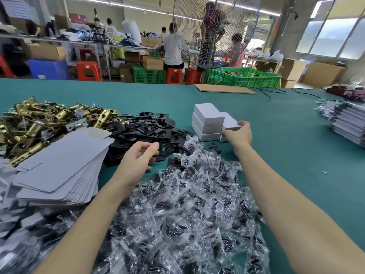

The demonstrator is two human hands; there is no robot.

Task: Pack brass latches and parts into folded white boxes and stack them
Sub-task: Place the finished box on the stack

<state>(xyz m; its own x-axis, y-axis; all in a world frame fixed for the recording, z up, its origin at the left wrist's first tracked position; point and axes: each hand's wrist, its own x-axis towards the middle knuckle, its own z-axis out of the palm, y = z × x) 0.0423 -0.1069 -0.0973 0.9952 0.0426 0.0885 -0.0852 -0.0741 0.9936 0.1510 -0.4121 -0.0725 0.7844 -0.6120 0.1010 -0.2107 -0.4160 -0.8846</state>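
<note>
A closed white box (230, 123) is gripped by the right hand (240, 133) and held against a stack of white boxes (207, 121) on the green table (296, 135). The left hand (138, 161), fingers loosely curled and holding nothing, is poised over black plates (150, 125), flanked by brass latches (39, 119), flat box blanks (63, 167) and bagged parts (187, 210).

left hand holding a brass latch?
No: the left hand hovers empty over the black plates; the brass latches lie apart.
</note>
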